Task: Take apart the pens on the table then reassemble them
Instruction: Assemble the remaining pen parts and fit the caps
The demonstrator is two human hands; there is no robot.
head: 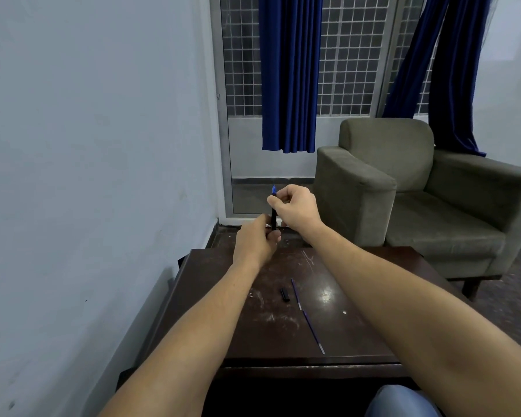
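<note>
I hold a black pen [273, 218] upright above the far edge of the dark wooden table [253, 332]. My left hand [257, 240] grips its lower end. My right hand [295, 207] pinches its upper part, just below the blue tip that sticks out on top. On the table lie a short black pen cap [285, 294] and two thin blue refills [296, 294] [313, 332], end to end in a slanted line.
A grey-green armchair [418, 188] stands to the right beyond the table. A pale wall runs along the left. Blue curtains [289, 73] hang over a barred window behind. My knee in blue fabric [403, 401] shows at the bottom.
</note>
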